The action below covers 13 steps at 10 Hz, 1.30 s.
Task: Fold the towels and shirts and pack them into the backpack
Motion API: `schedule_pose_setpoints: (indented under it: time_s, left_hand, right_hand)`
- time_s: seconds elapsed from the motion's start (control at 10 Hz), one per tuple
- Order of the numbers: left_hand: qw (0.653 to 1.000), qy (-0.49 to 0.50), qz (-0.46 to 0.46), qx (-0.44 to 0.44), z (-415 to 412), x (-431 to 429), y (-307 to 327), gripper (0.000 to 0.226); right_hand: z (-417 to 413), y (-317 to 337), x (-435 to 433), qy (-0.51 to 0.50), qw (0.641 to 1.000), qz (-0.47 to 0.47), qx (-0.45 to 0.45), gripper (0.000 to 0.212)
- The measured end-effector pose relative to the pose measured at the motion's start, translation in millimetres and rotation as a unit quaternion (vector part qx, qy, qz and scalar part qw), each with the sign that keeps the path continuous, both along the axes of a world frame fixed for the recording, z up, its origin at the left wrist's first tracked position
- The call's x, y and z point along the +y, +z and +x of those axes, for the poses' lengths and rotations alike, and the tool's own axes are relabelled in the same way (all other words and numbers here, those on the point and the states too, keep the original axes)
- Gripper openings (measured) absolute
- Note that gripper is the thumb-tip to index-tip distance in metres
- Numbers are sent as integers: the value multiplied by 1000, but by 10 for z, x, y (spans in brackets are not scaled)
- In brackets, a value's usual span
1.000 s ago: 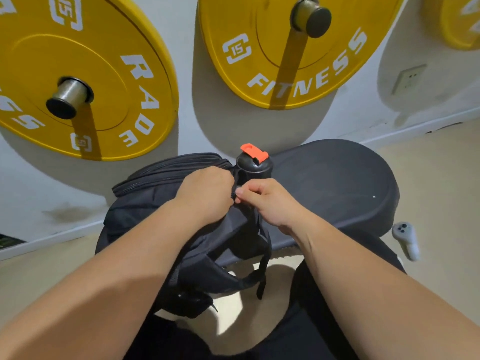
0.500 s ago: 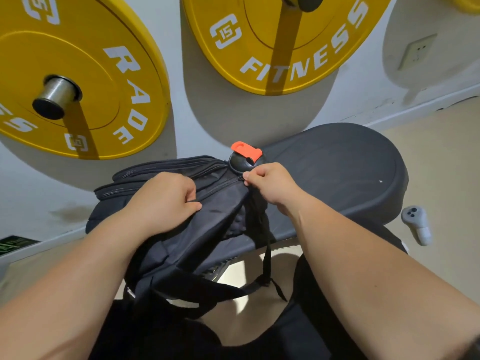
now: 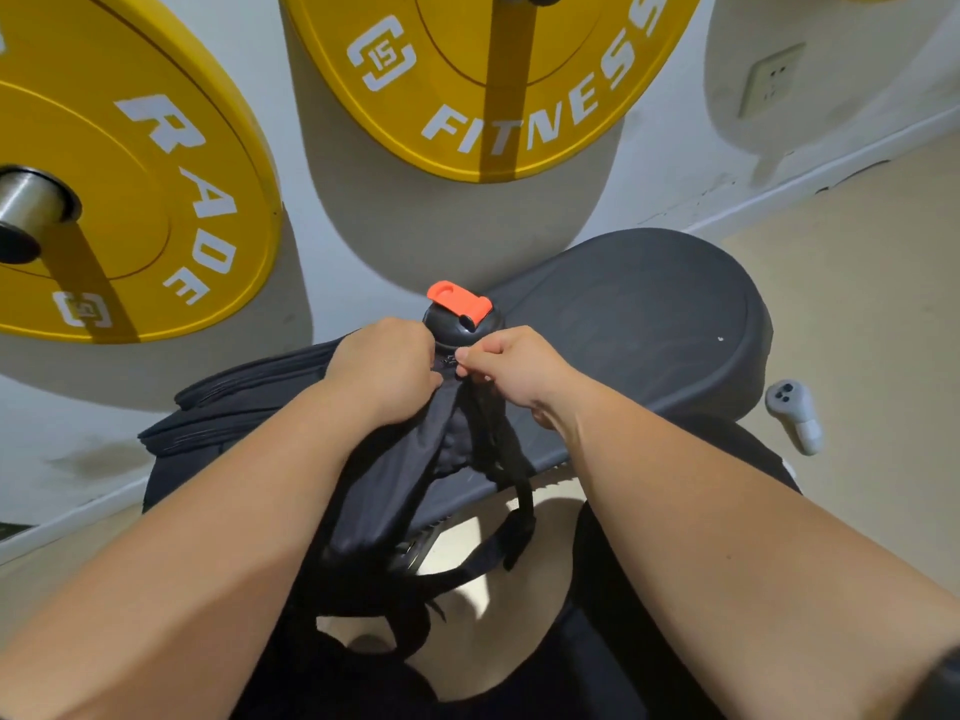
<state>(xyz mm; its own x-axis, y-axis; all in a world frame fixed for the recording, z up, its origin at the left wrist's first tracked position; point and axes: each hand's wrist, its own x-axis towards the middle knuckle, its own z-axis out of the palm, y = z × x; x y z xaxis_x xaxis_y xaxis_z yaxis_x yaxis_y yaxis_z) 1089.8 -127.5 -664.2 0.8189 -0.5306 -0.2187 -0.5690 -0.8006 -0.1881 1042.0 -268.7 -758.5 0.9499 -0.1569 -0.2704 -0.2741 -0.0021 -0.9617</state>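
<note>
Black backpack [image 3: 249, 407] lies on the black padded tabletop [image 3: 649, 314], straps hanging off the near edge. L hand [image 3: 384, 374]: fingers curled, gripping the bag's top fabric right by the zip. R hand [image 3: 511, 368]: thumb & forefinger pinch the zip pull [image 3: 453, 362], other fingers curled in. Hands almost touching. Black bottle [image 3: 460, 327] w/ orange flip cap [image 3: 460, 301] stands upright just behind both hands, against the bag's top. Yellow weight plates [image 3: 156, 200] on wall behind. White controller [image 3: 795, 415] on floor, right of the tabletop.
</note>
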Motion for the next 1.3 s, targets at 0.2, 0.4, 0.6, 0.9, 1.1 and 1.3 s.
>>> schedule_pose_setpoints:
  time_s: [0.2, 0.4, 0.6, 0.9, 1.1, 1.3]
  left_hand:
    - [999, -23, -22, 24, 22, 270, 68, 26]
    - [999, -30, -40, 7, 15, 362, 130, 24]
    - [997, -14, -73, -9, 87, 521, 174, 23]
    - [952, 133, -275, -19, 477, 592, -119, 25]
    - [939, 154, -308, 21, 551, 342, -485, 31]
    - [941, 135, -309, 20, 450, 311, -506, 32]
  right_hand:
    - [32, -72, 20, 12, 993, -114, 23, 29]
    - [80, -253, 72, -9, 993, -106, 58, 27]
    - [146, -216, 214, -14, 982, -186, -6, 27]
    - [1024, 13, 210, -3, 932, -355, -76, 25]
    - [1094, -141, -18, 19, 932, -363, 16, 36]
    - [1003, 8, -20, 45, 929, -363, 51, 46]
